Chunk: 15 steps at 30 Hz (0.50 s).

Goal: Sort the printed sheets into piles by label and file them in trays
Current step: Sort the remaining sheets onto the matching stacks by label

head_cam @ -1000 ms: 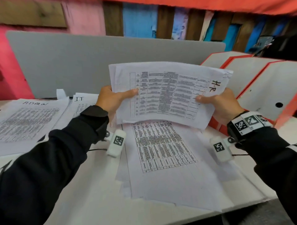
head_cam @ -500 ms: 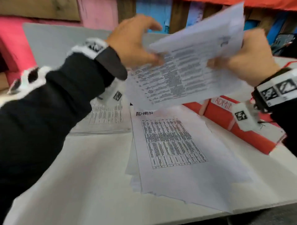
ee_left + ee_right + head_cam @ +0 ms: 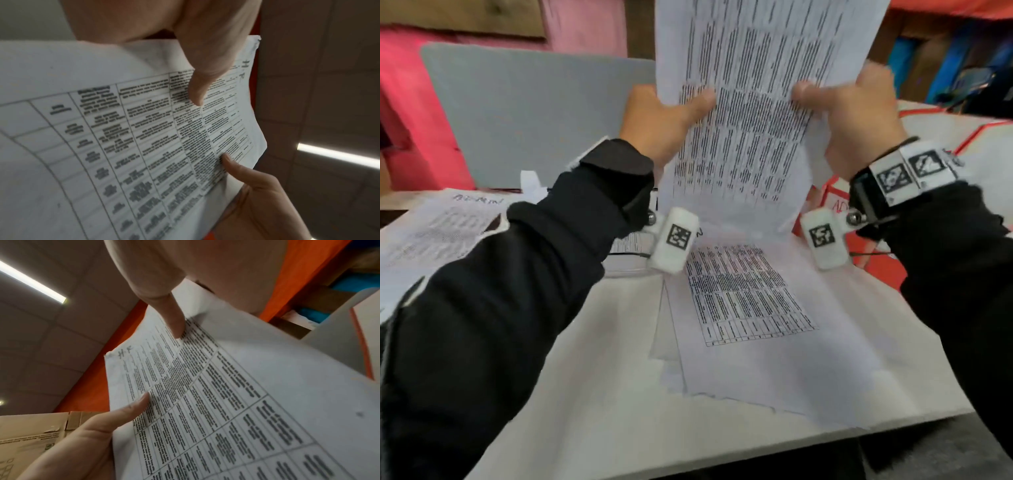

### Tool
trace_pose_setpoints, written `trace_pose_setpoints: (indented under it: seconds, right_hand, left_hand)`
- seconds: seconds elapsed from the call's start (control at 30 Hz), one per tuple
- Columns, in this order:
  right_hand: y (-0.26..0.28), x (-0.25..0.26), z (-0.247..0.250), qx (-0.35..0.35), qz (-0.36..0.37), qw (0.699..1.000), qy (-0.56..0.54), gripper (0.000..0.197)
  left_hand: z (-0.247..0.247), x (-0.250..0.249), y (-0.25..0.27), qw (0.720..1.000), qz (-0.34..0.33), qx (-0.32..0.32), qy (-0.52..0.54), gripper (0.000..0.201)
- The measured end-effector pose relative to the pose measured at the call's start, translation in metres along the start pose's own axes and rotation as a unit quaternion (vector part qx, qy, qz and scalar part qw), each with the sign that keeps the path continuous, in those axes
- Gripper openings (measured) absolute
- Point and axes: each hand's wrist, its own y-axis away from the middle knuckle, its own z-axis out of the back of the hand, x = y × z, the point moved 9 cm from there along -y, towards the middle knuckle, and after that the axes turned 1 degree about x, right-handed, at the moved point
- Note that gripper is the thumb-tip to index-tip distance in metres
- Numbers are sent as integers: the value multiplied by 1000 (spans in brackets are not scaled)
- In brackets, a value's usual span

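Both hands hold a bundle of printed sheets (image 3: 753, 102) upright in front of me, its top out of the head view. My left hand (image 3: 664, 120) pinches the left edge, thumb on the print. My right hand (image 3: 856, 116) pinches the right edge the same way. In the right wrist view the sheet (image 3: 226, 402) bears a handwritten "H.R" label (image 3: 125, 352) at its far corner. The left wrist view shows the same sheet (image 3: 144, 138) under my left thumb. An unsorted pile (image 3: 756, 325) lies flat on the table below. Red trays (image 3: 962, 137) stand at the right.
A pile marked ADMIN (image 3: 438, 226) lies at the far left, another pile (image 3: 626, 246) partly behind my left sleeve. A grey divider panel (image 3: 534, 116) stands at the back. One red tray's label (image 3: 837, 202) begins "AD". The table's front edge (image 3: 791, 442) is near.
The held sheets have turned from lying sideways to standing upright and risen toward my head. Both hands shifted along with them and stayed on the paper.
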Motion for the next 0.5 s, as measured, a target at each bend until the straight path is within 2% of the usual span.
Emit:
trace_pose_setpoints:
  seconds: [0.07, 0.13, 0.2, 0.33, 0.43, 0.5]
  right_hand:
    - [-10, 9, 1, -10, 7, 1000, -15, 44]
    - [-10, 4, -1, 9, 2, 1000, -16, 43]
    - [4, -25, -3, 27, -30, 999, 6, 39]
    - [42, -107, -5, 65, -141, 985, 77, 40]
    - [41, -122, -5, 71, -168, 979, 93, 39]
    - [34, -112, -7, 58, -162, 980, 105, 39]
  left_hand:
    - [0, -4, -3, 999, 9, -10, 30, 102]
    - [0, 0, -2, 999, 20, -10, 46, 110]
    - [-2, 25, 9, 997, 66, -9, 36, 109]
    - [-8, 90, 34, 986, 163, 24, 2, 109]
    - [-6, 94, 28, 986, 164, 28, -30, 97]
    - [3, 76, 18, 990, 113, -7, -87, 72]
